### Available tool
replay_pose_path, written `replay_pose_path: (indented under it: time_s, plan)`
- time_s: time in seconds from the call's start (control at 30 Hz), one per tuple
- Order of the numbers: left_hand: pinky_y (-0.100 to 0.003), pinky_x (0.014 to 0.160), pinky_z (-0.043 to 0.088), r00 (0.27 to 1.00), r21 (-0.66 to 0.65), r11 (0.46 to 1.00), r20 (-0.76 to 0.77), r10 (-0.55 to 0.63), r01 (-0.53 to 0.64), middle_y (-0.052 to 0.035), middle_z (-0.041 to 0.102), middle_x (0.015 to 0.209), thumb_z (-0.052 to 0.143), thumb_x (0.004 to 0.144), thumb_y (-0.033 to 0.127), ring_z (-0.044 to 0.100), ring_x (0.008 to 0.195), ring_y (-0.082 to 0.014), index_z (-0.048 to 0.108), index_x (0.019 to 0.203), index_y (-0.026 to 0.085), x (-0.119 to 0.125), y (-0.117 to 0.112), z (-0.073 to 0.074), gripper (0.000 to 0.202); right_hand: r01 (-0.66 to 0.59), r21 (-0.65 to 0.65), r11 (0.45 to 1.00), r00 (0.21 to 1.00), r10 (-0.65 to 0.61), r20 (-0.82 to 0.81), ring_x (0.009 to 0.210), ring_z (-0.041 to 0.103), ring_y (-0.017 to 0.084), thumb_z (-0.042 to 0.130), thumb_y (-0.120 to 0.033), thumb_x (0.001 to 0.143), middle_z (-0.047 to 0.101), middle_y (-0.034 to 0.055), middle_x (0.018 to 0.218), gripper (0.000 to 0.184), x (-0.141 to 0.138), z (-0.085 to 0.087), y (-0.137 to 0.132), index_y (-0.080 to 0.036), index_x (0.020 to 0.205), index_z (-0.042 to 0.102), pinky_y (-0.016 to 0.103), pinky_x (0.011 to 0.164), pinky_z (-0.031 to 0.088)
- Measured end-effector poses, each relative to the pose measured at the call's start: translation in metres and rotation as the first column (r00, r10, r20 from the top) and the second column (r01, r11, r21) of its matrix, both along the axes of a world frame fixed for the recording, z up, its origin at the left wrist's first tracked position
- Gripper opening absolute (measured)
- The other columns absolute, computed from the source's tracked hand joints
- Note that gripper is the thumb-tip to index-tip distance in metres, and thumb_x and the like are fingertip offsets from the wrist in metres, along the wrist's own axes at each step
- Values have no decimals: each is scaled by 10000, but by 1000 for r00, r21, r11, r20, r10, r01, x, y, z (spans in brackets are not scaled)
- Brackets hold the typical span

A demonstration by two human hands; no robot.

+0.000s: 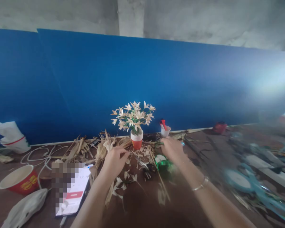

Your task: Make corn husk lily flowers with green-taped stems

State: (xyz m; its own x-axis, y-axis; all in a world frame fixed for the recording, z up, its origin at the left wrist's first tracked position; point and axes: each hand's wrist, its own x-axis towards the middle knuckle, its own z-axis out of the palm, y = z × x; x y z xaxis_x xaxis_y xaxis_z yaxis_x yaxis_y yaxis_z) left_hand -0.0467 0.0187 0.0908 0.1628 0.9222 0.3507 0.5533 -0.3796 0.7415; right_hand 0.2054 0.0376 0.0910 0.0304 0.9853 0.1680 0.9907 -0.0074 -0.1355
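Note:
My left hand (115, 162) is bent at the wrist over the middle of the table, thumb and fingertips drawn together. What they pinch, if anything, is too small to make out. A pale husk piece (108, 145) shows just behind it. My right hand (173, 148) is closed, with a bit of green at its fingers that I cannot identify. Below that hand lies a roll of green tape (161, 162). Scissors (142, 164) lie between the hands, among small husk flowers (126, 174). Behind stands a flowerpot (136, 141) full of pale husk flowers (133, 117).
Dry husks (79, 148) heap along the blue partition (133, 72). At left are a phone (77, 190), white cable (41, 155), red paper bowl (19, 182) and white cups (15, 141). A small cup (165, 131) holds a red-handled tool. Blue ribbon (258, 193) lies right, blurred.

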Motion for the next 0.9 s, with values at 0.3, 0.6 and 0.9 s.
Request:
replay_pose_path:
  time_s: [0.3, 0.6, 0.9]
  plan:
    - [-277, 597, 343, 968, 32, 987, -193, 159, -156, -41, 639, 668, 619, 702, 356, 547, 657, -199, 637, 557, 205, -4, 1, 1, 210, -336, -130, 933, 942, 335, -30, 818, 661, 263, 556, -199, 746, 704, 162, 866, 192, -113, -38, 15, -135, 871, 687, 311, 704, 459]
    - [-291, 614, 366, 976, 110, 983, -141, 164, -149, -41, 598, 612, 561, 756, 383, 545, 649, -203, 613, 496, 212, -5, 4, -2, 315, -298, 9, 954, 883, 279, -378, 727, 633, 180, 508, -252, 790, 699, 77, 766, 199, -100, -38, 26, -139, 792, 672, 234, 629, 436]
    - [-290, 563, 458, 926, -307, 933, 374, -61, 186, -61, 696, 710, 669, 656, 432, 611, 616, -204, 719, 805, 173, 19, -6, -1, 303, -218, 262, 940, 492, 338, -802, 670, 579, 139, 541, -245, 765, 661, 10, 713, 133, -87, -15, -25, -154, 781, 637, 214, 617, 438]
